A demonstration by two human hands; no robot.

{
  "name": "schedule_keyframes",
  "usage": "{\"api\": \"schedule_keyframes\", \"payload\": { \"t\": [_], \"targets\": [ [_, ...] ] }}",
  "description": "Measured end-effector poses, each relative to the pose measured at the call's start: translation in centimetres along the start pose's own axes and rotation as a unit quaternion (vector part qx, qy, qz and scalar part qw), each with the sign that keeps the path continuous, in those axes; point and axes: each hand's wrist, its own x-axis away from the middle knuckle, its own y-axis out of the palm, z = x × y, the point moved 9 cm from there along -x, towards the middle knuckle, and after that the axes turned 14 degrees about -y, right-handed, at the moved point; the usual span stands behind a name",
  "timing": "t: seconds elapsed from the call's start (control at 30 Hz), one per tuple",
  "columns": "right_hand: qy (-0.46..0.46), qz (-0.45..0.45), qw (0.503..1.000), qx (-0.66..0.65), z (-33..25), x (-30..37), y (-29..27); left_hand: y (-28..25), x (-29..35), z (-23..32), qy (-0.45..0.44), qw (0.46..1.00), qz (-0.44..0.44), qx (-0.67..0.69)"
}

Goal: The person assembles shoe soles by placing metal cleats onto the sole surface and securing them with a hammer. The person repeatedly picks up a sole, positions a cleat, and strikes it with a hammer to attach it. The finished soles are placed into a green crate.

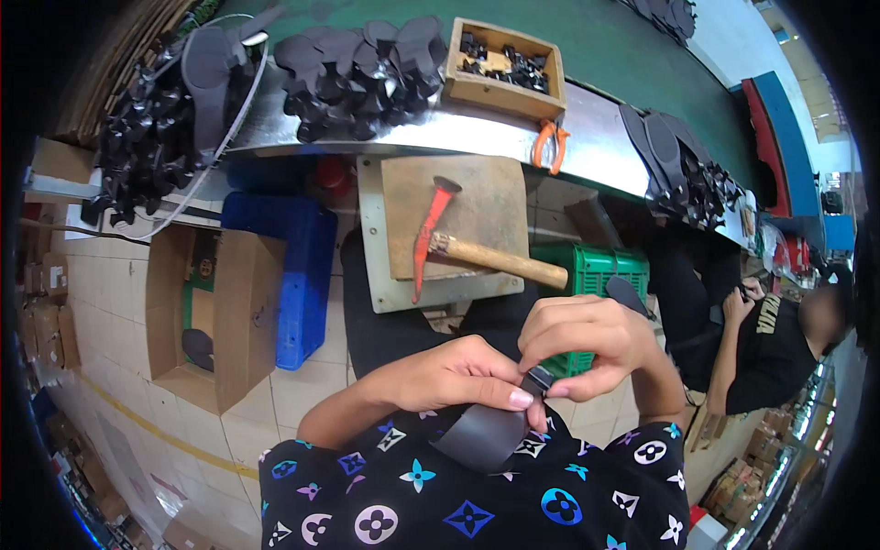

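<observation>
Close to my chest, my left hand (467, 376) pinches a dark shoe sole (486, 440), its thumb on top. Part of the sole hangs below that thumb as a wide curved flap. From the right, my right hand (591, 344) closes its thumb and fingers at a small shiny black piece (539, 378) against the sole. How the piece is joined to the sole is hidden by the fingers. A dark rounded end (628, 295) sticks out beyond my right wrist; whether it belongs to the same sole I cannot tell.
Ahead, a red-headed hammer (495, 261) lies on a worn board (458, 174). The metal-edged bench holds piled soles (362, 69), a wooden box (500, 96) of small black pieces and orange-handled pliers (550, 147). A blue crate (312, 284) and cardboard box (247, 321) stand left; a co-worker (761, 339) sits right.
</observation>
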Motion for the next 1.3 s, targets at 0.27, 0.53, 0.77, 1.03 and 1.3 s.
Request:
{"api": "schedule_keyframes", "payload": {
  "t": [0.27, 0.53, 0.77, 1.03, 1.3],
  "targets": [
    [-0.11, -0.068, 0.99, 0.057, -4.9, -1.8, 2.9, 4.0, -0.3, 0.5, 0.107, 0.981, -0.137, -0.088],
    [-0.09, -0.048, 0.992, 0.079, -5.5, -1.5, 3.4, 4.3, 0.9, 0.2, 0.108, 0.977, -0.093, -0.161],
    [-0.087, -0.111, 0.986, 0.09, -5.2, -0.9, 3.2, 4.1, 1.3, 1.0, 0.114, 0.966, -0.029, -0.232],
    [0.184, 0.167, 0.775, 0.581, 9.2, 7.3, -15.2, -6.5, 5.2, 0.9, 0.072, 0.901, 0.426, -0.026],
    [0.333, 0.29, 0.729, 0.522, 19.3, 12.2, -16.8, -4.9, 5.6, 2.2, 0.058, 0.9, 0.425, -0.072]
  ]
}}
